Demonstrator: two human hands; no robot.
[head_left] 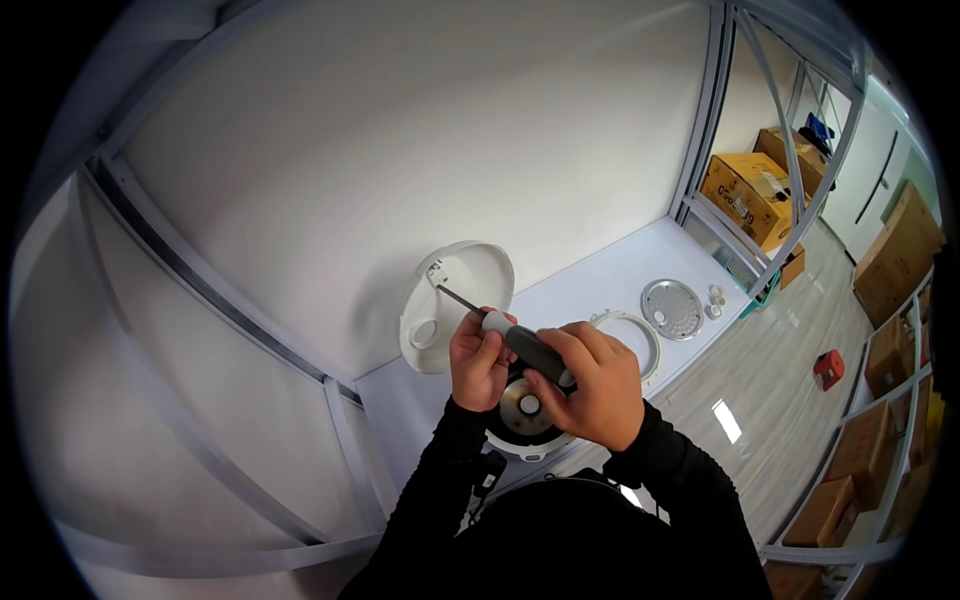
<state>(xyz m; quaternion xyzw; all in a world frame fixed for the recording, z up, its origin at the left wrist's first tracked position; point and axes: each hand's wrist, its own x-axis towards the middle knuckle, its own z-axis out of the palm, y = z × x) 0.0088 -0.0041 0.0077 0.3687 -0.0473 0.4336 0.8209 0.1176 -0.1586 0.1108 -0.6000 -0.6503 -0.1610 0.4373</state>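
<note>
Both hands are on a screwdriver with a grey handle and a dark shaft. My left hand pinches it near the handle's front collar. My right hand wraps the back of the handle. The shaft points up and left to a small fitting inside a white round lid, which stands raised against the wall. Whether the tip sits on a screw cannot be made out. Below my hands is the body of a rice cooker, open, with a round metal plate inside; my hands hide part of it.
On the white table, right of the cooker, lie a white ring, a perforated metal disc and small white parts. A black plug is near my left forearm. Metal frame posts and cardboard boxes stand beyond.
</note>
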